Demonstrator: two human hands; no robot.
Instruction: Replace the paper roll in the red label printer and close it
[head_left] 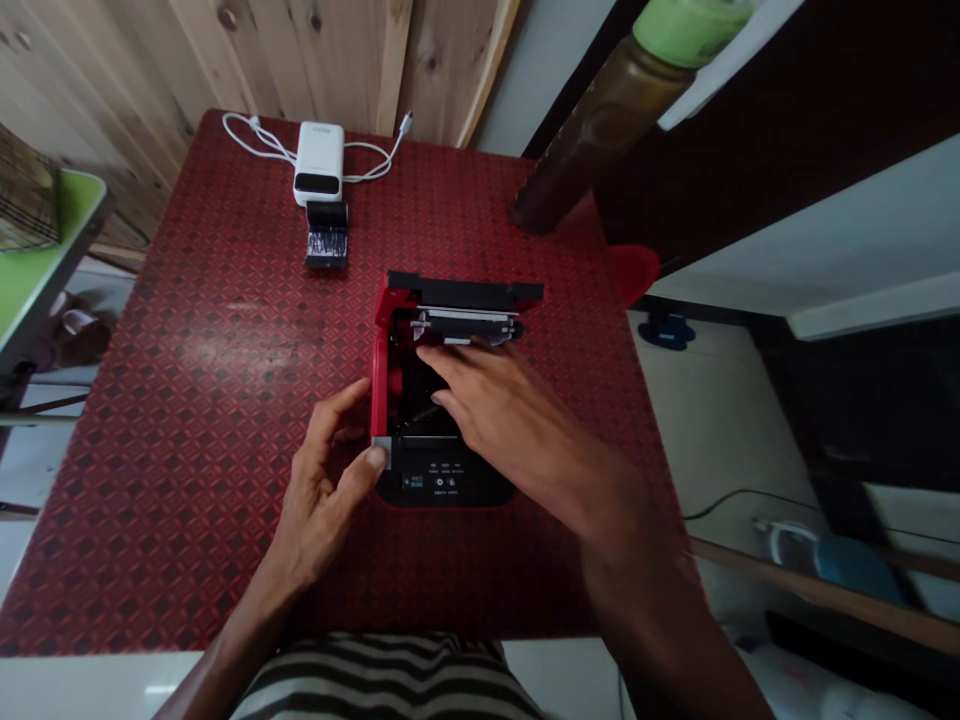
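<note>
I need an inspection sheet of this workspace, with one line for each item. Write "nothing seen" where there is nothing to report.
Surface: red table top with diamond pattern, shiny patch near the middle.
Job's things: red and black printer, lid open, interior exposed.
Clutter: white power bank, black cartridge-like item, brown bottle with green cap.
Hands: left hand at the printer's near left corner; right hand over the open interior.
Cables: white cable looped beside the power bank.
Surroundings: wooden plank wall, green shelf, blue object.
</note>
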